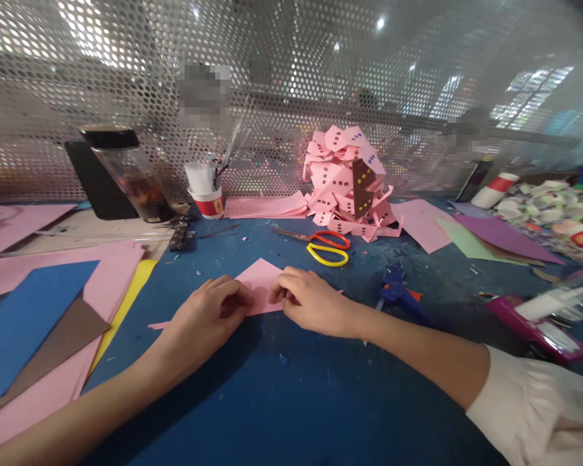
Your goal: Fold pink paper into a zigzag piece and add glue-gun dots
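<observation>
A small pink sheet of paper with a pointed top lies between my hands on the blue tabletop. My left hand has its fingers curled and pinched at the paper's left edge. On the right side of the paper, my right hand is closed too, its fingertips pressed onto the edge. Just beyond the paper lie scissors with one red and one yellow handle loop. A pink scrap pokes out beside my left hand.
Behind stands a pile of folded pink paper pieces beside flat pink strips. A blue glue gun and magenta tape dispenser lie right. Coloured sheets, a bottle and a paper cup stand left.
</observation>
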`<state>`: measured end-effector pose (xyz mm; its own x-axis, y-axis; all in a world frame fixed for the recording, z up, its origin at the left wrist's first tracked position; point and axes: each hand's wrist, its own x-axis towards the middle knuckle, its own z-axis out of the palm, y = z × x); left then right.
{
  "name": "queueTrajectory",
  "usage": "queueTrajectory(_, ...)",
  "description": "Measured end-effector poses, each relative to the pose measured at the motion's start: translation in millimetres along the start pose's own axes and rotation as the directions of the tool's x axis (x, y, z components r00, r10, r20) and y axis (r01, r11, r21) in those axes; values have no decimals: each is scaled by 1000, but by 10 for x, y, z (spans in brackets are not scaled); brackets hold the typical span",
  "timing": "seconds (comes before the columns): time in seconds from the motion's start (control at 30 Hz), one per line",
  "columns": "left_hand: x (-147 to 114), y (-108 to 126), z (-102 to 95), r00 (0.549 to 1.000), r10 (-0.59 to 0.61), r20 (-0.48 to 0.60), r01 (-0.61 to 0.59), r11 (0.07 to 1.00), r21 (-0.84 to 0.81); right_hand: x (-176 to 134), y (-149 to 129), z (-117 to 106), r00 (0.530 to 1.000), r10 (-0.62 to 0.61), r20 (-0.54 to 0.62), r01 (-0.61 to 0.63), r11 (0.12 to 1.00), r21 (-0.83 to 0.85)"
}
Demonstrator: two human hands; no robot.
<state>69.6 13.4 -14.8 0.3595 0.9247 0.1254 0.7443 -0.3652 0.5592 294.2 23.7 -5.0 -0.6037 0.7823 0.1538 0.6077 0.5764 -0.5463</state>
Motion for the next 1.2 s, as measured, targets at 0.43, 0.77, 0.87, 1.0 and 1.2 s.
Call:
queueTrajectory(0.43, -10, -32, -44, 999, 18, 46, -16, 999, -48, -28, 19, -158, 996, -48, 82, 40, 995, 88)
queueTrajectory(0.77, -26, -9, -81, 997, 42, 67, -40, 999, -32, -43, 32, -189, 992, -39, 118, 29, 996, 85)
queueTrajectory(0.87, -24, 30, -115, 995, 42, 91, -41, 999, -23, -45, 49, -205, 989, -56, 140, 45, 996, 83)
queueTrajectory(1.0, -25, 79, -159, 993, 22, 115, -18, 999, -39, -48, 75, -220, 984, -72, 166, 59, 995, 82)
queueTrajectory(1.2, -23, 68, -170, 992, 17, 124, -9, 998, -62, -52, 93, -236, 981, -72, 181, 62, 996, 63)
